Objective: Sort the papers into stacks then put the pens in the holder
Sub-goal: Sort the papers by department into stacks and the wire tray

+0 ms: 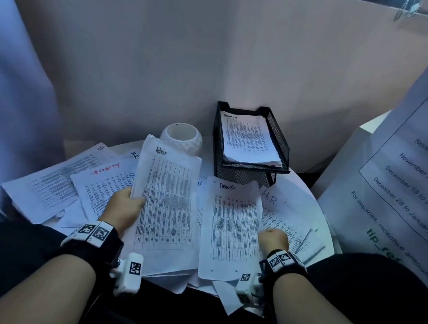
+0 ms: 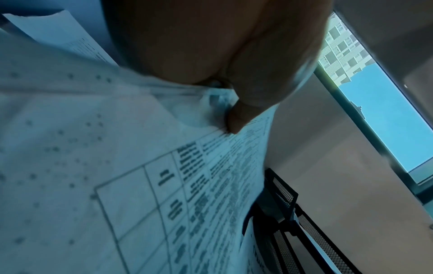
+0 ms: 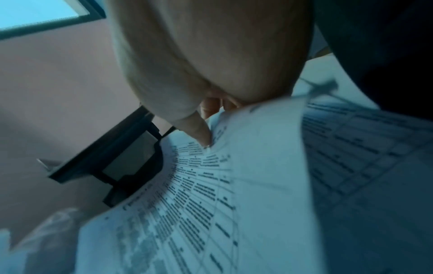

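Printed table sheets lie scattered over a small round white table. My left hand grips a sheet headed "Admin" by its left edge, lifted off the pile; the thumb presses on its printed face. My right hand pinches the right edge of another printed sheet, and the thumb lies on that paper. A black mesh tray at the back holds a sheet marked "ADMIN". A white round holder stands empty behind the papers. No pens show.
Sheets marked "IT", "Security" and "H.R." lie spread left and right. A beige wall stands close behind the table. A large printed notice leans at the right. My dark-clothed legs are under the table's near edge.
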`<act>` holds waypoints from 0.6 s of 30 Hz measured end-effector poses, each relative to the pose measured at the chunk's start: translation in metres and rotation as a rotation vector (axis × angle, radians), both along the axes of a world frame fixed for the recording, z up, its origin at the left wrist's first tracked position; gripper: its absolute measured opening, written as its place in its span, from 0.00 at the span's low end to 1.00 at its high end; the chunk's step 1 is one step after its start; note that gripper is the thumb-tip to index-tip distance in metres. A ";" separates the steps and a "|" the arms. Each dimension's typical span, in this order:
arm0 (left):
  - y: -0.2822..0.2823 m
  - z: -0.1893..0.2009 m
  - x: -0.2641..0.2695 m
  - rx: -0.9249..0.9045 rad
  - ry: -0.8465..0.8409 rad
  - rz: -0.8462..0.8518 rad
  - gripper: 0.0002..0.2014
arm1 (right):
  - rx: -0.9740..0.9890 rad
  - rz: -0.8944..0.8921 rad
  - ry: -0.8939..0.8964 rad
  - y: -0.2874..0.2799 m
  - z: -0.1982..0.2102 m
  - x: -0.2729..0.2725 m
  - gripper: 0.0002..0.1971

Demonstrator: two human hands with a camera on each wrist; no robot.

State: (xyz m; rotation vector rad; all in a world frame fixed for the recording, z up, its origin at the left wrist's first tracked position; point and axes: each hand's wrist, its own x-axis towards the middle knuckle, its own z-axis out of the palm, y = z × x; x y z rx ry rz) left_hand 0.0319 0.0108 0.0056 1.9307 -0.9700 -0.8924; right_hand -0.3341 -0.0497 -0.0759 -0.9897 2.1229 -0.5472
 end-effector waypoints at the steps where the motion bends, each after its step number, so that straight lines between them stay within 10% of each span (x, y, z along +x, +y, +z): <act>1: 0.000 0.000 0.002 0.004 -0.010 0.031 0.05 | -0.046 -0.023 -0.046 -0.003 -0.001 0.001 0.06; 18: 0.002 0.014 0.010 -0.025 0.369 0.094 0.07 | -0.058 0.182 -0.784 0.006 0.041 0.069 0.03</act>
